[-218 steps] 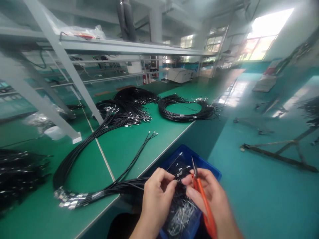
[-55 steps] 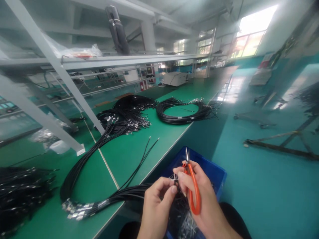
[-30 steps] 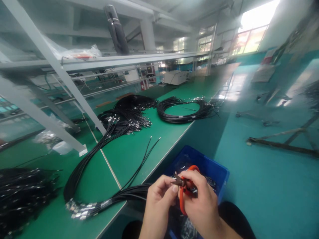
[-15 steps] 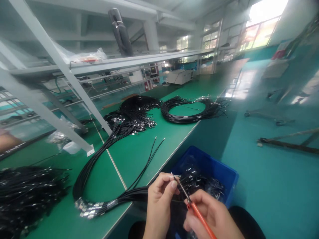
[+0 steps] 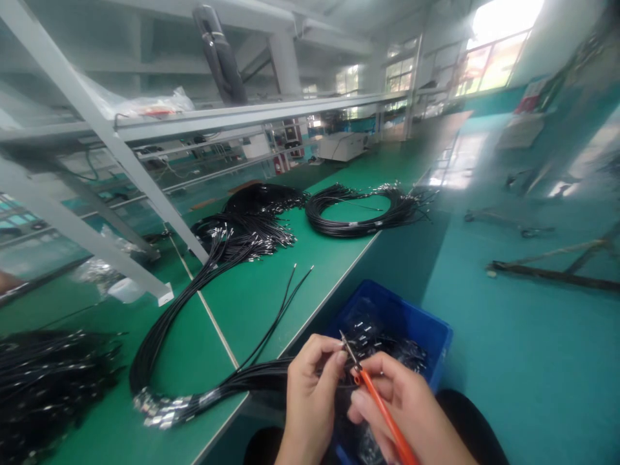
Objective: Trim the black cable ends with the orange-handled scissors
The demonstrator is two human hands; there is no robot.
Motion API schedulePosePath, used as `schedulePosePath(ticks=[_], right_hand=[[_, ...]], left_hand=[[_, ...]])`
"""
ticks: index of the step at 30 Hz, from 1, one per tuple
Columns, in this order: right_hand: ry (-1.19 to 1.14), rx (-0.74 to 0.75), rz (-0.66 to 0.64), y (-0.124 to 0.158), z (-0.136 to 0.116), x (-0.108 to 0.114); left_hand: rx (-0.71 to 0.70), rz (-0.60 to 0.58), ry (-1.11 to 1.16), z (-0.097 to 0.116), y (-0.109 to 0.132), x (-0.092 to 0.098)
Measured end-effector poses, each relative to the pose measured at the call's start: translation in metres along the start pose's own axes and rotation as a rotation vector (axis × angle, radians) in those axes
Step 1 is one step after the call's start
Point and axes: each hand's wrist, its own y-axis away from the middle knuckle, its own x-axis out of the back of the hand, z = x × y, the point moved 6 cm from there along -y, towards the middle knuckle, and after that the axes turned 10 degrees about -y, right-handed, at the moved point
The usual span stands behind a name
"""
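Note:
My left hand (image 5: 312, 387) is closed in a pinch, thumb against forefinger, on what looks like the end of a black cable, mostly hidden by the fingers. A bundle of black cables (image 5: 252, 374) passes off the bench edge behind this wrist, with silvery bands around its curve. My right hand (image 5: 397, 400) grips an orange-handled tool (image 5: 385, 410) with a slim, pointed metal tip. That tip lies right beside my left fingertips; whether it touches the cable I cannot tell. Below both hands stands a blue bin (image 5: 404, 310) holding dark pieces with shiny ends.
On the green bench (image 5: 252, 297) lie a coiled cable bundle (image 5: 339, 226), more black cables (image 5: 261, 200) behind, and a dark cable pile (image 5: 48, 381) at left. Grey shelf posts (image 5: 150, 187) rise along the bench. Part of another person's arm (image 5: 8, 282) shows at the far left.
The tool's metal tip has shifted up and left past my left fingertips, and my right hand is closer to the left. The whole view has shifted slightly.

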Motion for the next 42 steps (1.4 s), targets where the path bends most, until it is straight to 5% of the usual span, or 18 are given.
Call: schedulePosePath(ticks=[7, 15, 37, 42], right_hand=[[0.011, 0.053, 0.056, -0.003, 0.002, 0.007], [-0.009, 0.005, -0.076, -0.001, 0.003, 0.012], [0.131, -0.133, -0.083, -0.008, 0.009, 0.016], [0.186, 0.162, 0.130, -0.003, -0.006, 0.028]], left_hand=[[0.009, -0.033, -0.061, -0.003, -0.002, -0.002], [0.039, 0.001, -0.022, -0.011, -0.006, -0.003], [-0.001, -0.013, -0.103, -0.009, -0.009, -0.007], [0.001, -0.011, -0.180, -0.008, -0.008, -0.007]])
